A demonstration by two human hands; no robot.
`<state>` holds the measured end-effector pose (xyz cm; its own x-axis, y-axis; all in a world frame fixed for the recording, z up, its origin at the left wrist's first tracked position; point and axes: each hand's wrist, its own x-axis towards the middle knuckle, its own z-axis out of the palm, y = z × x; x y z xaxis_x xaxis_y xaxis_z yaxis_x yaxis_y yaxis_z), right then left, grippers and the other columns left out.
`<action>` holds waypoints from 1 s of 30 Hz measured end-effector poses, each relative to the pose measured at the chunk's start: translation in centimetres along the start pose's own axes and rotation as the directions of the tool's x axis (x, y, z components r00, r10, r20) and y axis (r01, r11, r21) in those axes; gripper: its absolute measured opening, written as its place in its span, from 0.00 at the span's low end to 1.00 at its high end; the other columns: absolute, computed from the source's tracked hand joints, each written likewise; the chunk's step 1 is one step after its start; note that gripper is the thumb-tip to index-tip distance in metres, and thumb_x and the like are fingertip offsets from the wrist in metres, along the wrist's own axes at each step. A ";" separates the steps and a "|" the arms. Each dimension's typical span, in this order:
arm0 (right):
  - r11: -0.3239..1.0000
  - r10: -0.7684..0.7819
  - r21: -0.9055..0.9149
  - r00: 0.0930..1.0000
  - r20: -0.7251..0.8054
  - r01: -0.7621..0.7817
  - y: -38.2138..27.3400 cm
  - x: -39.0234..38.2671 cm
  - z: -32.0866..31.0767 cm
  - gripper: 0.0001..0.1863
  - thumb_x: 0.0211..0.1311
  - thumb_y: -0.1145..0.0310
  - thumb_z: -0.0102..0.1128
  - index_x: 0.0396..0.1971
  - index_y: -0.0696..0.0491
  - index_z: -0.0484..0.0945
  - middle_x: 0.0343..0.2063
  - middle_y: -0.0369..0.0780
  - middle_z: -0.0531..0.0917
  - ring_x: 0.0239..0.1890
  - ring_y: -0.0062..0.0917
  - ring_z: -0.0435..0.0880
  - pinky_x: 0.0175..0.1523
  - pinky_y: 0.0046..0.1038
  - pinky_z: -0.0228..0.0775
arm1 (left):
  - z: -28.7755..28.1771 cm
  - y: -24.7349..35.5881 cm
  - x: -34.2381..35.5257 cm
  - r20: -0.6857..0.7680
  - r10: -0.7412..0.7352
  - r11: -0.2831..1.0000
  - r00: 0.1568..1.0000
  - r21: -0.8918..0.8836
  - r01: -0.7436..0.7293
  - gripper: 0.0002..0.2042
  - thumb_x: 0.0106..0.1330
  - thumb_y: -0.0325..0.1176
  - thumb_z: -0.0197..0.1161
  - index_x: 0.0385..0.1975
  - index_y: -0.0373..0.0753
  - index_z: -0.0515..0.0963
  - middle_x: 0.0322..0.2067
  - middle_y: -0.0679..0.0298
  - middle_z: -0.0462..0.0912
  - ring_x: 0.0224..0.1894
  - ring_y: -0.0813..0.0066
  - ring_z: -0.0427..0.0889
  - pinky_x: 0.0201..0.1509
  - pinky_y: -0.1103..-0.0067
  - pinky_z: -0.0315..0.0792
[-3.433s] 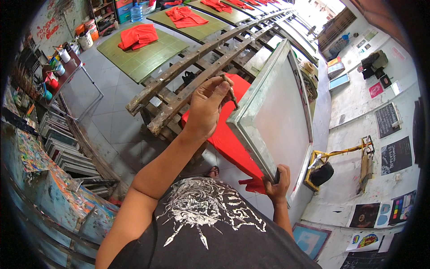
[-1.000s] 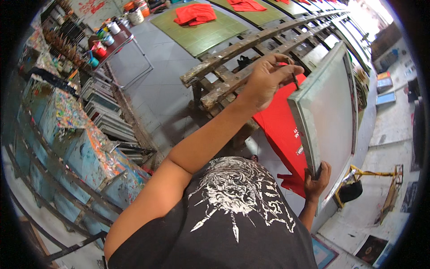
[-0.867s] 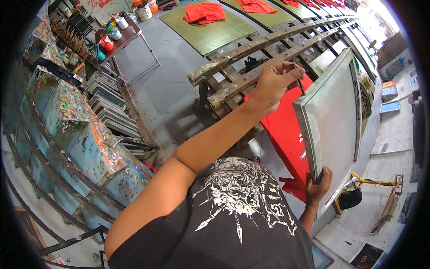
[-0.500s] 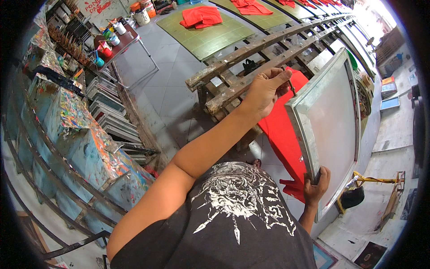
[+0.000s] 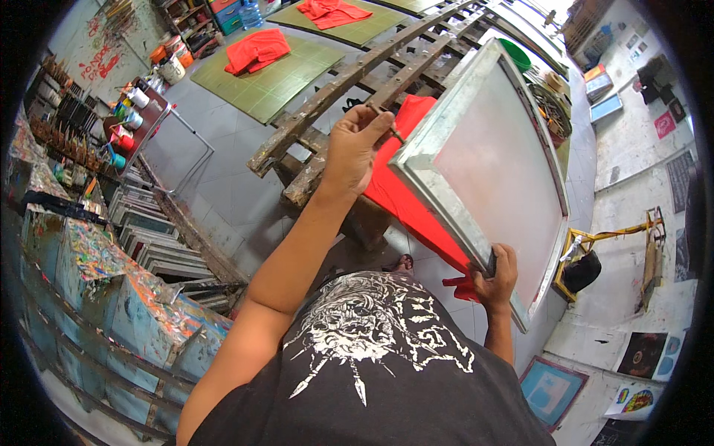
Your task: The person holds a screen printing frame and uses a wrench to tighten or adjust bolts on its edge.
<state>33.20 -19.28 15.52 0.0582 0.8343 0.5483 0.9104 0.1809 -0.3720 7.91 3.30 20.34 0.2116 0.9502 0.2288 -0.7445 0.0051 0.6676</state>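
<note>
A silk-screen printing frame (image 5: 439,141) with metal bars and pale, faintly pink mesh is tilted up in front of me. My right hand (image 5: 497,279) grips its near lower bar, the thumb on the near side of the bar and the fingers over the mesh side. At the frame's upper left corner, my left hand (image 5: 355,145) pinches a thin dark bolt (image 5: 399,136) that sticks out from the bar. Behind and beneath the frame lies a red T-shirt (image 5: 405,204), partly hidden by it, with its lower end hanging near my right hand.
Wooden rails (image 5: 357,74) run away from me beside green boards (image 5: 297,70) bearing folded red shirts (image 5: 256,50). More screen frames (image 5: 160,241) stand in a rack at left, near a small table (image 5: 152,123) with paint pots. A yellow metal bracket (image 5: 617,234) juts from the right wall.
The whole view has swung to the right, so hands, frame and shirt appear further left. Both hands keep their hold, the left one still pinching at the frame's corner.
</note>
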 end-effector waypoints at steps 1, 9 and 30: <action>1.000 0.002 0.001 1.000 -0.001 -0.002 -0.1 0.0 -0.1 0.26 0.39 0.67 0.69 0.40 0.61 0.72 0.35 0.49 0.76 0.37 0.44 0.76 0.41 0.38 0.70 | -0.1 -0.1 0.1 -0.010 0.005 1.000 1.000 0.013 -0.005 0.04 0.62 0.28 0.64 0.32 0.38 0.76 0.31 0.62 0.82 0.35 0.76 0.80 0.42 0.81 0.75; 1.000 0.006 0.014 1.000 -0.030 -0.006 -0.2 -0.1 -0.2 0.25 0.39 0.67 0.70 0.38 0.61 0.73 0.34 0.48 0.76 0.36 0.43 0.76 0.40 0.38 0.70 | 1.1 1.5 -0.8 0.031 -0.120 0.989 0.992 -0.081 0.122 0.08 0.63 0.27 0.62 0.41 0.37 0.78 0.33 0.62 0.82 0.35 0.75 0.80 0.43 0.79 0.76; 1.000 0.016 -0.022 1.000 -0.009 -0.016 -0.1 -0.5 0.0 0.27 0.33 0.71 0.67 0.41 0.59 0.73 0.36 0.48 0.76 0.37 0.43 0.77 0.41 0.38 0.71 | -2.1 0.5 0.2 0.087 -0.105 0.994 0.991 0.037 0.102 0.08 0.63 0.28 0.62 0.40 0.36 0.75 0.33 0.61 0.82 0.35 0.77 0.82 0.42 0.80 0.79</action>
<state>33.04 -19.68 15.29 0.0763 0.8322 0.5492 0.9180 0.1564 -0.3645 6.23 4.17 19.28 0.3427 0.9136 0.2187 -0.6954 0.0902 0.7129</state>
